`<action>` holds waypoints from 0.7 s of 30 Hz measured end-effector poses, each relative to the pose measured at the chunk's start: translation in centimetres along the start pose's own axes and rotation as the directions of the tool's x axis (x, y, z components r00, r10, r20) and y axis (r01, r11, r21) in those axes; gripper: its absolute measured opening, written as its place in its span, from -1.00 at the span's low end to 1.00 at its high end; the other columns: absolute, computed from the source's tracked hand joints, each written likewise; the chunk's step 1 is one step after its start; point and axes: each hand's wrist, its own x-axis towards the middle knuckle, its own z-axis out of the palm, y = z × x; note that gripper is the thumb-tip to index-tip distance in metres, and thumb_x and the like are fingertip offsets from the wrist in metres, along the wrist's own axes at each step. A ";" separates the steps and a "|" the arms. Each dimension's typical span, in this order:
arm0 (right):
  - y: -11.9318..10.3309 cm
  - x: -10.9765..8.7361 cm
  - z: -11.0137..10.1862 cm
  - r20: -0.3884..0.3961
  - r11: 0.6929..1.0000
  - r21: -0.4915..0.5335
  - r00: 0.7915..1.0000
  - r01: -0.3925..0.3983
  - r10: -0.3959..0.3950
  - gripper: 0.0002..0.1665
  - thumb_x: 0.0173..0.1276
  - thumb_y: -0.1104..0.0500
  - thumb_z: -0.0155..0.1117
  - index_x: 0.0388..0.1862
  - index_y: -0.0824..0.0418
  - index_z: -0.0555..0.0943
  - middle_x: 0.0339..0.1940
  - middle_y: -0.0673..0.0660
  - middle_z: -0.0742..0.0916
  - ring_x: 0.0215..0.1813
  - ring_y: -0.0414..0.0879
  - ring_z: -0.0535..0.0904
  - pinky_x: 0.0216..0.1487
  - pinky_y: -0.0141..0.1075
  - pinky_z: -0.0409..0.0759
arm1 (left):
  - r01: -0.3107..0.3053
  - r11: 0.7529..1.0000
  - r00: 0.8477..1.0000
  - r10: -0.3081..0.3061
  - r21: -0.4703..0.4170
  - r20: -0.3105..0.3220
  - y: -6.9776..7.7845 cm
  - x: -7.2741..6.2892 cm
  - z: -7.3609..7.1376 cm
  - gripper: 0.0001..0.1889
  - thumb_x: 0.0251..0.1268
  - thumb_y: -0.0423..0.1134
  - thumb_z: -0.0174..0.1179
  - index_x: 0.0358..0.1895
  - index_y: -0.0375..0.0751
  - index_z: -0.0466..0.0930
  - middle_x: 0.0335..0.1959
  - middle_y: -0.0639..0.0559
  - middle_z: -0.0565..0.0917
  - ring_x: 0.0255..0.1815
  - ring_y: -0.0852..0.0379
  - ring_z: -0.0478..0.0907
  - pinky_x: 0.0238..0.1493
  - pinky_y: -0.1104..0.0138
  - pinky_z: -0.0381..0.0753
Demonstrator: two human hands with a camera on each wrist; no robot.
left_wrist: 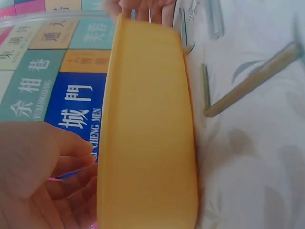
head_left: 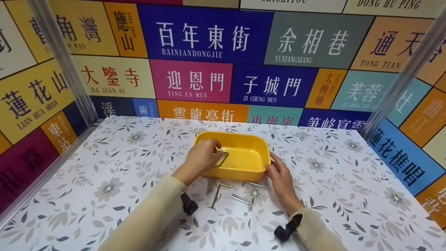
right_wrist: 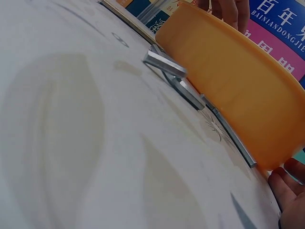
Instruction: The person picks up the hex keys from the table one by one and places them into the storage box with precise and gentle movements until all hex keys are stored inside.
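Note:
A yellow plastic box (head_left: 240,174) stands on the table. Over its left end reaches my left hand (head_left: 202,157), which pinches an L-shaped metal hex key (head_left: 222,158) inside the box near the left wall. My right hand (head_left: 281,177) holds the box's right end, thumb at the near corner and fingers along the outer side. In the left wrist view the rim hides the left fingertips. Just in front of the box lie a bronze-toned hex key (head_left: 216,196), a silver hex key (head_left: 242,199) and another silver one (head_left: 253,184) close to the wall.
A white cloth with grey leaves and flowers covers the table (head_left: 139,209). Behind it stands a panel wall (head_left: 205,31) of coloured blocks with Chinese place names. Metal posts (head_left: 69,69) rise at the back corners. Black straps (head_left: 288,228) sit at both wrists.

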 end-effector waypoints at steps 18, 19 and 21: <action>0.2 0.1 -0.2 0.012 1.000 0.020 1.000 0.002 -0.002 -0.33 0.53 0.16 -0.05 0.60 0.03 0.23 0.52 0.23 0.46 0.44 0.09 0.50 0.42 -0.16 0.48 | -0.083 0.994 0.996 0.081 -0.069 -0.037 -0.2 -6.6 -0.8 -0.85 0.26 -0.14 0.30 -0.37 -0.13 0.76 -0.48 0.09 0.73 -0.50 0.25 0.52 -0.36 0.37 0.59; 0.1 0.1 -0.2 0.011 1.000 0.019 1.000 0.001 -0.001 -0.34 0.53 0.15 -0.05 0.60 0.03 0.23 0.52 0.22 0.46 0.45 0.09 0.49 0.43 -0.15 0.47 | -0.075 0.995 0.997 0.075 -0.062 0.003 -0.1 -6.8 -0.8 -0.83 0.26 -0.12 0.32 -0.36 -0.13 0.76 -0.47 0.08 0.73 -0.50 0.23 0.51 -0.37 0.36 0.58; 0.0 0.1 -0.1 0.010 1.000 0.017 1.000 -0.005 0.005 -0.34 0.54 0.14 -0.05 0.60 0.02 0.22 0.53 0.21 0.44 0.47 0.08 0.47 0.44 -0.14 0.45 | -0.048 0.997 0.996 0.053 -0.054 0.077 -0.1 -7.0 -0.7 -0.82 0.24 -0.09 0.34 -0.35 -0.13 0.75 -0.44 0.06 0.73 -0.50 0.19 0.51 -0.37 0.33 0.56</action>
